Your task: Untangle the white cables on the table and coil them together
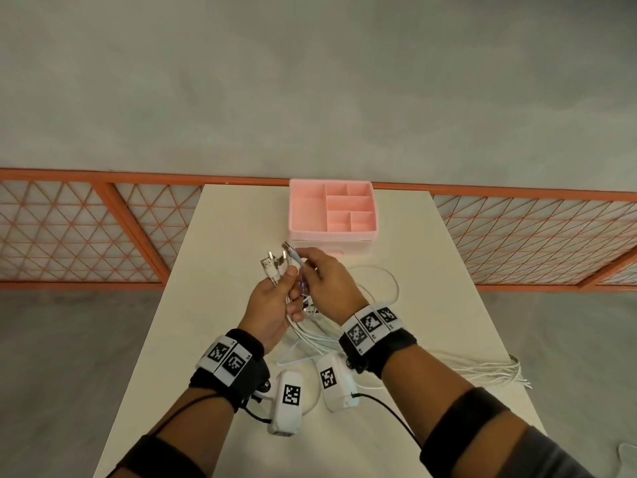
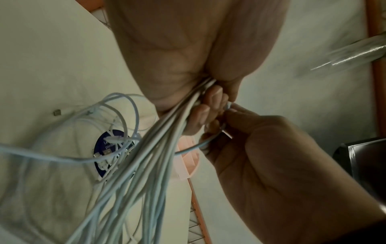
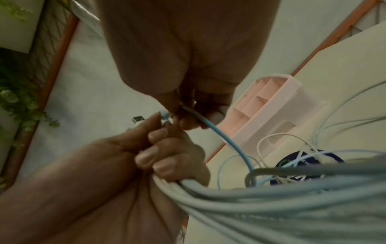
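Above the middle of the table my left hand (image 1: 275, 301) grips a bundle of white cables (image 2: 154, 153), and several metal plug ends (image 1: 274, 263) fan out above its fist. Right beside it my right hand (image 1: 322, 277) pinches one more cable (image 3: 221, 132) just below its plug (image 1: 289, 251), level with the other plugs. From the fist the cables hang to the table and trail away to the right (image 1: 482, 369). More loose loops (image 1: 379, 281) lie behind my right hand. The left wrist view shows the bundle (image 2: 200, 92) squeezed between palm and curled fingers (image 2: 215, 95).
A pink compartment organiser (image 1: 332, 215) stands at the table's far edge, just behind my hands. A dark blue round sticker (image 2: 110, 155) lies on the white table (image 1: 220, 270) under the loops. An orange mesh fence (image 1: 86, 232) runs behind the table.
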### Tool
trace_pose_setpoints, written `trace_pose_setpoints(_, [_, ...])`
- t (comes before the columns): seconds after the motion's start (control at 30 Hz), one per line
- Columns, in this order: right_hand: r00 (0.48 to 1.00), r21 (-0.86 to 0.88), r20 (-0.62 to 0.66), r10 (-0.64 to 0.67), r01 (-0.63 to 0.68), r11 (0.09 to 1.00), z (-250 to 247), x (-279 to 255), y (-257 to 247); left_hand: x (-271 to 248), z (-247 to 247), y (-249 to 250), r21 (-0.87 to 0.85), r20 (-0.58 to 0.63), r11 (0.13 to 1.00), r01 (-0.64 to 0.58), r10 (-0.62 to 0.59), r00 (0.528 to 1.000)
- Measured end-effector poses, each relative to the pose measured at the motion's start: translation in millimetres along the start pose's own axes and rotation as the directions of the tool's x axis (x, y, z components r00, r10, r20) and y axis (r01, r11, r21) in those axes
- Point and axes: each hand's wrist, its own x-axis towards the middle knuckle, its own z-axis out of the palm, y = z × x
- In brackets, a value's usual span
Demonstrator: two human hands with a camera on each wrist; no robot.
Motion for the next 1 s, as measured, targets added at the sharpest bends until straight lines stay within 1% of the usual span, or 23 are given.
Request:
trace_pose_setpoints(0.07, [0.999,-0.016,0.041,0.021,-0.021,1.000,4,-2,1,1,-2,-2,-0.008,-0.017,1.000,-0.005,0.005,1.000])
trace_pose_setpoints(0.17, [1.000,-0.027,0.002,0.006,-0.006,1.000,7,-7,-3,3,-5,-3,-0.008,-0.033,1.000,0.002,-0.002,0.999])
trace_pose_setpoints(0.2, [1.000,0.002,-0.019,0.016,-0.016,1.000,7,-8,-4,3,-5,-4,-0.005,-0.031,1.000,0.004,-0.004,1.000])
trace_pose_setpoints(0.27, [0.997,0.091,-0.028,0.076,-0.073,0.993,6,-8,-4,3,-6,-6,0.005,-0.034,1.000,0.000,0.000,0.999])
trace_pose_setpoints(0.3, [0.996,0.106,-0.018,0.092,-0.089,0.990,5,-7,-3,3,-7,-6,0.017,-0.039,1.000,-0.004,0.005,0.999])
trace_pose_setpoints(0.37, [0.997,0.100,-0.003,0.082,-0.081,0.992,2,-7,-2,2,-8,-7,0.031,-0.057,0.999,-0.010,0.012,0.998])
trace_pose_setpoints(0.43, [0.998,0.090,0.002,0.069,-0.069,0.993,1,-8,1,3,-8,-7,0.023,-0.104,1.000,-0.017,0.019,0.994])
trace_pose_setpoints(0.5, [0.997,0.074,0.047,0.065,-0.068,0.995,2,-11,9,5,-9,-4,0.028,-0.164,0.999,-0.035,0.039,0.986])
trace_pose_setpoints(0.53, [0.995,0.034,0.076,0.062,-0.065,0.997,2,-14,14,7,-9,-2,0.030,-0.184,0.998,-0.049,0.054,0.982])
trace_pose_setpoints(0.6, [0.992,-0.106,0.115,0.054,-0.042,0.993,0,-17,27,8,-8,2,0.023,-0.203,0.996,-0.083,0.086,0.975])
trace_pose_setpoints(0.7, [0.983,-0.314,0.170,0.075,-0.018,0.949,-4,-19,40,7,-4,4,0.016,-0.195,0.994,-0.110,0.111,0.975])
trace_pose_setpoints(0.8, [0.978,-0.409,0.181,0.103,-0.021,0.913,-5,-18,51,6,0,6,-0.008,-0.167,0.989,-0.147,0.143,0.975])
trace_pose_setpoints(0.83, [0.977,-0.398,0.170,0.127,-0.050,0.916,-7,-19,55,6,0,8,-0.009,-0.162,0.987,-0.161,0.157,0.974])
trace_pose_setpoints(0.9, [0.969,-0.309,0.168,0.182,-0.124,0.943,-11,-23,61,6,-1,14,-0.014,-0.144,0.986,-0.168,0.164,0.976])
trace_pose_setpoints(1.0, [0.963,-0.199,0.166,0.211,-0.177,0.964,-15,-26,67,7,-3,19,-0.103,-0.095,0.982,-0.161,0.152,0.984])
